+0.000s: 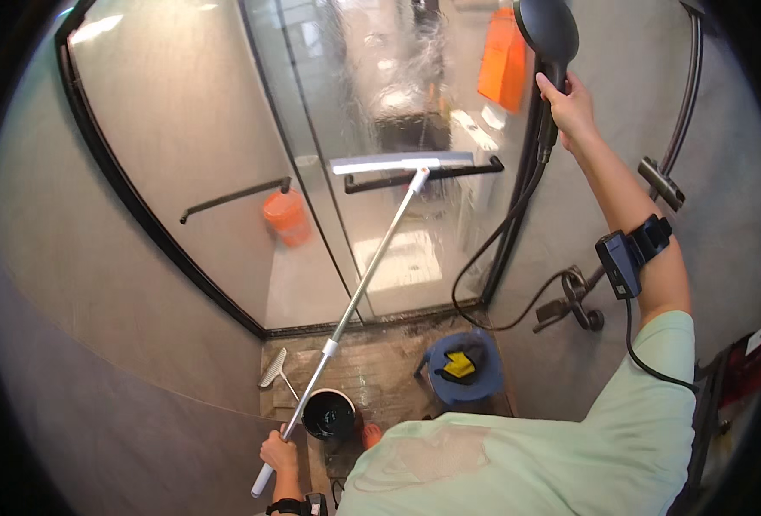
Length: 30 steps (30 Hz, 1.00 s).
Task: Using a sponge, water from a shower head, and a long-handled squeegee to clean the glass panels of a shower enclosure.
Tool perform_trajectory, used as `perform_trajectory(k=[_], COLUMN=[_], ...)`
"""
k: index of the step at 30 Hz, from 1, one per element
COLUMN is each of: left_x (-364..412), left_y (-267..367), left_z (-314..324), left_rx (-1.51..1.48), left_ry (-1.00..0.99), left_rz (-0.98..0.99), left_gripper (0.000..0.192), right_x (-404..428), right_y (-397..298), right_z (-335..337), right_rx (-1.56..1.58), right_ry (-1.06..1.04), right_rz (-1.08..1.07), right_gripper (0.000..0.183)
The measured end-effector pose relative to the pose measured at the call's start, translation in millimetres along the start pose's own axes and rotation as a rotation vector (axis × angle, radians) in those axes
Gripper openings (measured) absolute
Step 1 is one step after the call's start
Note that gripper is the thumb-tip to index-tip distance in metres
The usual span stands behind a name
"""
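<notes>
My left hand [280,451] grips the lower end of a long-handled squeegee [371,271]. Its white head [406,164] is up by the black handle bar [425,177] of the glass shower door [413,238]; whether the blade touches the glass I cannot tell. Raised at the upper right, my right hand [571,109] is closed around the handle of a black shower head [548,32]. From it a dark hose [484,258] loops down towards the wall-mounted mixer tap [574,300]. Water streaks cover the upper glass.
On the wet floor stand a black bucket [329,416] and a blue stool [464,380] bearing a yellow-and-black cloth or glove [460,365]. A small squeegee [274,369] lies at the left. Beyond the glass is an orange bucket [287,218]. A rail holder [661,184] juts from the right wall.
</notes>
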State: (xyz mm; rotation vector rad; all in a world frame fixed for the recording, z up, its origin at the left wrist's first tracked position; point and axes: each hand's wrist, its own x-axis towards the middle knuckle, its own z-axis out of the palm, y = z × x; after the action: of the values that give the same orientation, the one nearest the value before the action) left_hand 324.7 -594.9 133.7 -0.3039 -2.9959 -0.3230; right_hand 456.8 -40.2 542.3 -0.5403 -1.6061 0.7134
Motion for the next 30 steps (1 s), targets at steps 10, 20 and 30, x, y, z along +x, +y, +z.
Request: perform_trajectory(k=[10,20,30], left_x=[-32.3,-48.7,-32.0], left_y=[-126.8,-104.2,-3.0], left_z=[-52.2,-79.3,-35.3], left_rx=[-0.071,0.187,0.324], left_ry=[0.097,0.044,-0.271], left_rz=[0.069,0.254,0.096], left_gripper=[0.013,0.028,0.016], right_x=[-92.2,-129.9,-185.2], right_y=[106.7,129.2,179.4], right_z=[-62.5,-43.1,-29.8], right_rx=[-0.14,0.035,-0.139], right_ry=[-0.107,-0.374,-0.611], right_rz=[0.388,0.445,0.493], right_gripper=[0.02,0.027,0.03])
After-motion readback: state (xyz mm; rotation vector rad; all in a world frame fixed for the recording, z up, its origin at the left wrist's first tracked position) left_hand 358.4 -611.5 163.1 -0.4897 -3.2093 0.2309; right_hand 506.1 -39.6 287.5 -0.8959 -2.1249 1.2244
